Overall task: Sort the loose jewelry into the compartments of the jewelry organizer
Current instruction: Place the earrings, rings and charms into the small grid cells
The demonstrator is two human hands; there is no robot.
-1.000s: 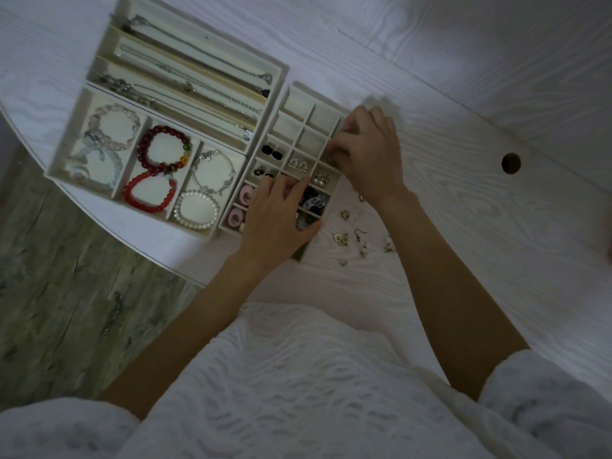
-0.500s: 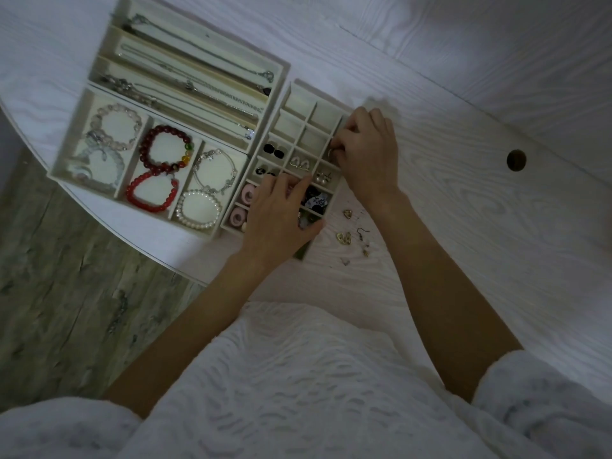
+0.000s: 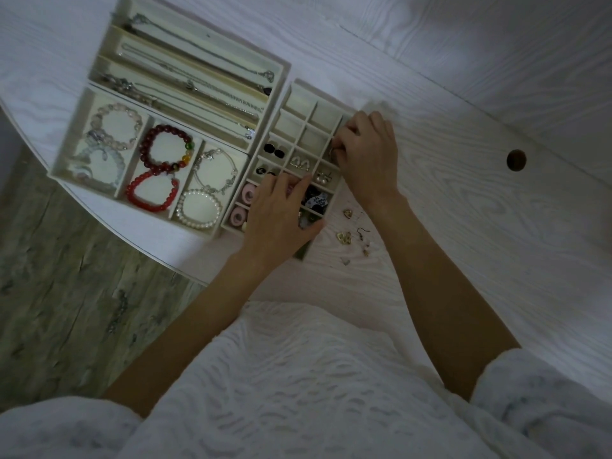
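A cream earring tray with small square compartments lies on the white table. My right hand is at its right edge, fingertips pinched on a small metal earring over a right-column compartment. My left hand rests flat on the tray's near part, fingers spread, covering several cells. Filled cells show black studs, a silver pair and pearl studs. Several loose gold and hook earrings lie on the table just right of the tray.
A bracelet tray with red, pearl and clear bead bracelets and a necklace tray with chains lie to the left. A round cable hole is at the right. The curved table edge runs near my left forearm.
My right hand has kept working at the tray's right edge, shifting only slightly toward me. The left hand stays on the tray. The loose earrings have not moved.
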